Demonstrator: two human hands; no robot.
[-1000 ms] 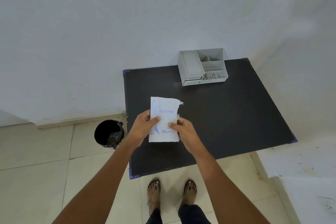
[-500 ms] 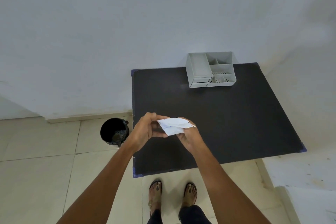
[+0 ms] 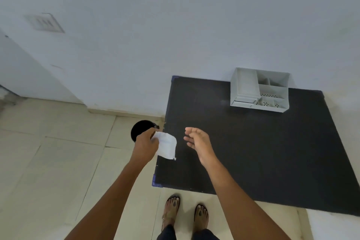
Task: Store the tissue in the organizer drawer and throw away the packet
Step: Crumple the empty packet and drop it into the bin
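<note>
My left hand [image 3: 145,145] grips the white packet [image 3: 167,145] by one end, just past the table's left edge. The hand partly covers the black bin [image 3: 139,130] that stands on the floor beside the table. The packet hangs down to the right of the hand. My right hand [image 3: 198,141] is open over the black table [image 3: 253,152], fingers apart and holding nothing. The grey organizer [image 3: 260,90] stands at the table's far edge against the wall, its small drawer at the lower left front. No tissue is visible.
A pale wall rises behind the table and the bin. The floor is beige tile. My feet [image 3: 185,210] in sandals stand at the table's near edge. A white ledge shows at the bottom right.
My right hand has let go of the packet. My left hand has carried it leftward, off the table and toward the bin. The camera has swung left.
</note>
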